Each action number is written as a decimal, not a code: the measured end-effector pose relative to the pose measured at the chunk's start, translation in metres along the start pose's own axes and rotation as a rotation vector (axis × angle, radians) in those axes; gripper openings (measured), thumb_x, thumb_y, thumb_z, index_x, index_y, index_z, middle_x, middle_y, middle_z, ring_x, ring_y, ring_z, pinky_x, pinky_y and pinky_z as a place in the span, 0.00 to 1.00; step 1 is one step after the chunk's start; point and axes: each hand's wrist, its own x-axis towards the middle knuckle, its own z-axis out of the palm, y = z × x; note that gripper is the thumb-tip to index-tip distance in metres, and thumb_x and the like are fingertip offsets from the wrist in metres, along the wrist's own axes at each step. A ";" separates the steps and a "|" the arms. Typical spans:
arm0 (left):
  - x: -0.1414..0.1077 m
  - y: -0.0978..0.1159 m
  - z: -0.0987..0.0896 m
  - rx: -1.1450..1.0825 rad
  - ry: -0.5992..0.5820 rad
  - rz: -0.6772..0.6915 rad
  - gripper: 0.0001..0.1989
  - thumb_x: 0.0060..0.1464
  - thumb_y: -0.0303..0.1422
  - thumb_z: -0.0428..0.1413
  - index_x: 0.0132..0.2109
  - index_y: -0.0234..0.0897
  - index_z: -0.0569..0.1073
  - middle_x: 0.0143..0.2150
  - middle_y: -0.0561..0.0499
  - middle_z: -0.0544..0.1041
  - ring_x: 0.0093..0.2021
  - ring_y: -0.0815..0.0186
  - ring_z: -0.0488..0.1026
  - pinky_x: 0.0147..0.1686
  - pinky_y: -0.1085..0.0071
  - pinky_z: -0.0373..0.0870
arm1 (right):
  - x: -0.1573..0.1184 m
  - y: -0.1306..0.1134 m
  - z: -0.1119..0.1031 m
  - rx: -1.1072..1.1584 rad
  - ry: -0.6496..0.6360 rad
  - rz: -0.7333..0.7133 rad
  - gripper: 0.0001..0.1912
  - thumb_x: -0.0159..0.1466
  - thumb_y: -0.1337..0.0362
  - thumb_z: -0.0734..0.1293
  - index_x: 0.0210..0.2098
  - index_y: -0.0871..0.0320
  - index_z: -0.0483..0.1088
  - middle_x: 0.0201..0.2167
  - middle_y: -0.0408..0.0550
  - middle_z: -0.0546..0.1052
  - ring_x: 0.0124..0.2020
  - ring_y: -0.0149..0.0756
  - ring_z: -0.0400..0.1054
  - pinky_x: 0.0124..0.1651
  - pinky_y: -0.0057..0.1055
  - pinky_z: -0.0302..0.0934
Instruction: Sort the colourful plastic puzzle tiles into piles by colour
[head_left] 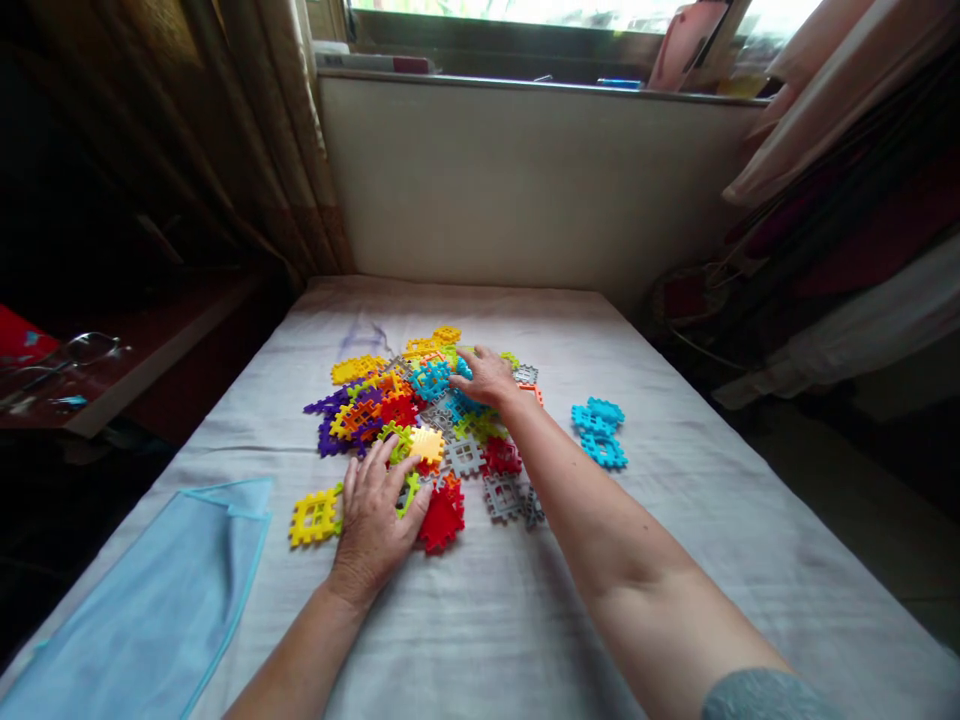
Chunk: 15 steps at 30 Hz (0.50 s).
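Note:
A heap of colourful toothed plastic pieces lies on the pale sheet (675,540). My left hand (377,508) rests with spread fingers on the heap's near left part, beside a yellow window piece (313,517) and a red piece (442,515). My right hand (484,376) reaches to the back of the heap, its fingers at blue pieces (431,380); the thumb and forefinger touch or nearly touch a blue piece (463,368). Purple pieces (330,437) lie at the left, grey ones (502,496) at the near right. Several blue pieces (600,432) sit apart on the right.
A light blue folded cloth bag (165,590) lies at the near left. A white wall panel (517,185) stands behind the sheet. Curtains (255,130) hang at the left, and clothes (847,110) hang at the right. A dark red table (142,350) is on the left.

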 end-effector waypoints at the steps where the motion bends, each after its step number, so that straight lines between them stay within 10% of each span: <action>1: 0.000 0.000 0.000 0.001 0.003 -0.001 0.18 0.61 0.42 0.52 0.54 0.43 0.74 0.66 0.41 0.67 0.67 0.49 0.61 0.65 0.41 0.52 | 0.001 -0.002 0.003 -0.012 -0.023 -0.011 0.32 0.66 0.48 0.63 0.66 0.50 0.61 0.68 0.57 0.61 0.67 0.50 0.55 0.64 0.48 0.53; 15: 0.001 0.004 -0.002 0.018 -0.024 0.010 0.19 0.62 0.43 0.50 0.55 0.42 0.74 0.65 0.41 0.68 0.65 0.50 0.63 0.65 0.41 0.52 | -0.093 0.031 0.028 0.426 0.263 -0.161 0.15 0.65 0.60 0.64 0.47 0.56 0.77 0.49 0.51 0.79 0.52 0.38 0.72 0.58 0.35 0.63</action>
